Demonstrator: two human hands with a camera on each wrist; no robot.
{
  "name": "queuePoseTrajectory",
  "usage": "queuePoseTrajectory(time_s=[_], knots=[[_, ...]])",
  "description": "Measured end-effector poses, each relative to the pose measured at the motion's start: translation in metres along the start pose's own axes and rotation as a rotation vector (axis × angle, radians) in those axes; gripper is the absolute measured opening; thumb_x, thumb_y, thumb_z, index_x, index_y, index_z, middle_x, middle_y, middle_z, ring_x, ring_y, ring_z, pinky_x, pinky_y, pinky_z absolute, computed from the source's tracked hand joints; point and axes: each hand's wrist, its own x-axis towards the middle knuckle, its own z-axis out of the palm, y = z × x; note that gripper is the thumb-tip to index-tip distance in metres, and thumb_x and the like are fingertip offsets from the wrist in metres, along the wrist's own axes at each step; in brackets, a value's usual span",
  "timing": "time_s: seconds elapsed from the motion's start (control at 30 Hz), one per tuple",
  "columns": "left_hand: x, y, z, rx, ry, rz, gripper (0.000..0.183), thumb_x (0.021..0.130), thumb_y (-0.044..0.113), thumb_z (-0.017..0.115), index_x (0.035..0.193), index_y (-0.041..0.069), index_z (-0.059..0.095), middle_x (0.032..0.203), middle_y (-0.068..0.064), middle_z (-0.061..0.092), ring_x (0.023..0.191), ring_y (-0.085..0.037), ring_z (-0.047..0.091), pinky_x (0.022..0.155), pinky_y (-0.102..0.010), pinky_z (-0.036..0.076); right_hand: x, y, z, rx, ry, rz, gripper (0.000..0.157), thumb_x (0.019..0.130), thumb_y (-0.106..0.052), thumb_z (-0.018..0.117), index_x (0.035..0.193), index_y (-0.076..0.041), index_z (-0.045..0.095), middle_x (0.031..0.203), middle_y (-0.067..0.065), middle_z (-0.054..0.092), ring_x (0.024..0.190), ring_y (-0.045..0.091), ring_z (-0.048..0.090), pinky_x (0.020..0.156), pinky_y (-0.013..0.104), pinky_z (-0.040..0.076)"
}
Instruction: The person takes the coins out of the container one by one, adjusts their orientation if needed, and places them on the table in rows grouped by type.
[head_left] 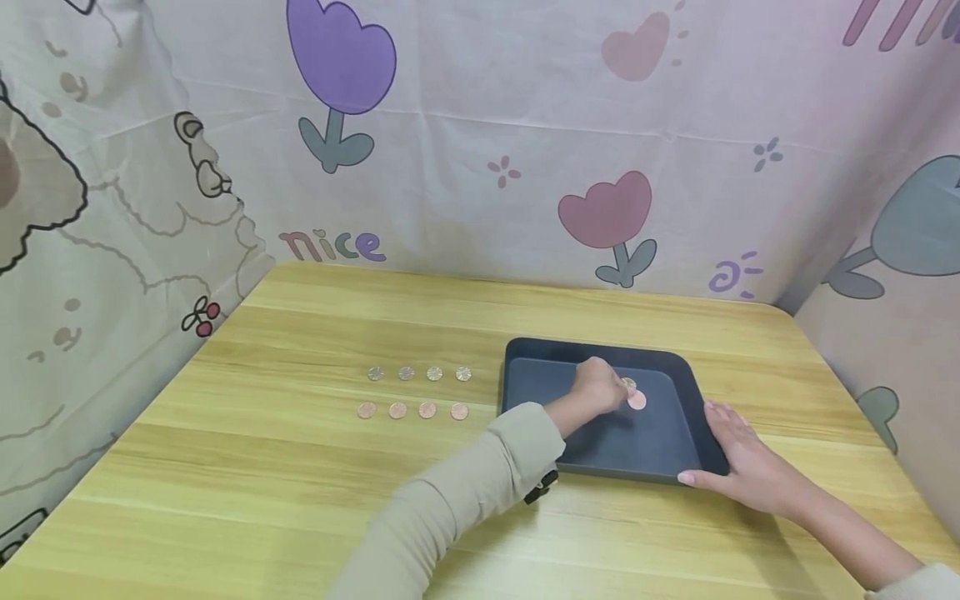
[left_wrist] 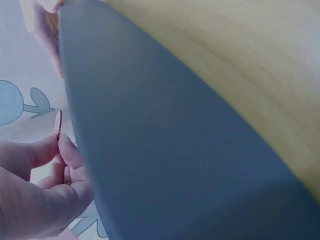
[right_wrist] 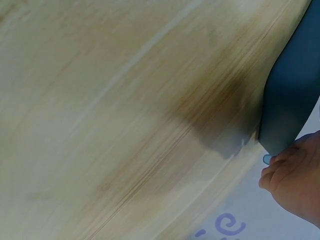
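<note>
A dark grey rectangular tray (head_left: pixel 637 458) lies on the table. Over its middle, my left hand (head_left: pixel 596 387) pinches a coin (left_wrist: pixel 58 124) between thumb and fingertips; the left wrist view shows it edge-on. By those fingertips in the head view are a copper-coloured coin (head_left: pixel 637 401) and, just behind it, a silvery coin (head_left: pixel 628 383). My right hand (head_left: pixel 753 467) holds the tray's near right corner, thumb at the front rim and fingers along the right side. In the right wrist view, the right hand (right_wrist: pixel 295 175) shows at the tray's edge.
Left of the tray, several silvery coins (head_left: pixel 406 373) lie in a row, with a row of several copper-coloured coins (head_left: pixel 427 410) nearer to me. The wooden table (head_left: pixel 262 483) meets a printed cloth (head_left: pixel 465 192) at its back and sides.
</note>
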Motion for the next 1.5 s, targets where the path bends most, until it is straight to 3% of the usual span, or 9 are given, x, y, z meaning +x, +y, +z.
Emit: queuePoseTrajectory(time_s=[0.37, 0.77, 1.03, 1.2, 1.5], knots=[[-0.012, -0.026, -0.027, -0.066, -0.075, 0.09, 0.019, 0.082, 0.019, 0.07, 0.073, 0.004, 0.074, 0.071, -0.004, 0.071, 0.069, -0.01, 0.063, 0.064, -0.023, 0.051, 0.001, 0.0, 0.001, 0.006, 0.002, -0.003, 0.106, 0.076, -0.044, 0.071, 0.141, 0.016, 0.012, 0.145, 0.039, 0.016, 0.134, 0.054, 0.011, 0.112, 0.057, 0.0], [-0.017, -0.052, -0.062, -0.166, -0.119, 0.18, 0.02, 0.085, 0.016, 0.067, 0.081, -0.002, 0.073, 0.075, -0.008, 0.071, 0.064, -0.009, 0.061, 0.061, -0.021, 0.05, 0.001, 0.0, -0.001, 0.002, 0.007, -0.024, 0.105, 0.076, -0.043, 0.071, 0.14, 0.016, 0.013, 0.144, 0.039, 0.017, 0.133, 0.055, 0.012, 0.111, 0.059, 0.0], [-0.022, -0.073, -0.086, -0.177, -0.096, 0.239, 0.02, 0.083, 0.013, 0.067, 0.081, -0.007, 0.071, 0.062, -0.008, 0.065, 0.053, -0.006, 0.051, 0.052, -0.016, 0.042, 0.001, 0.0, -0.002, -0.007, 0.015, -0.033, 0.105, 0.076, -0.042, 0.072, 0.14, 0.016, 0.013, 0.143, 0.04, 0.018, 0.133, 0.055, 0.012, 0.112, 0.056, -0.001], [-0.021, -0.09, -0.1, -0.138, -0.086, 0.243, 0.023, 0.085, 0.016, 0.066, 0.081, -0.006, 0.07, 0.059, -0.002, 0.059, 0.054, -0.005, 0.048, 0.052, -0.015, 0.039, 0.002, 0.001, -0.002, -0.02, 0.019, -0.04, 0.105, 0.076, -0.042, 0.072, 0.14, 0.017, 0.014, 0.143, 0.04, 0.018, 0.133, 0.055, 0.013, 0.113, 0.056, -0.001], [-0.022, -0.116, -0.119, -0.189, -0.051, 0.194, 0.021, 0.085, 0.013, 0.066, 0.079, -0.007, 0.067, 0.058, 0.001, 0.055, 0.054, -0.006, 0.047, 0.051, -0.015, 0.038, 0.0, 0.0, 0.001, -0.024, 0.034, -0.052, 0.104, 0.075, -0.042, 0.073, 0.14, 0.017, 0.015, 0.142, 0.04, 0.02, 0.132, 0.055, 0.014, 0.111, 0.059, 0.003]])
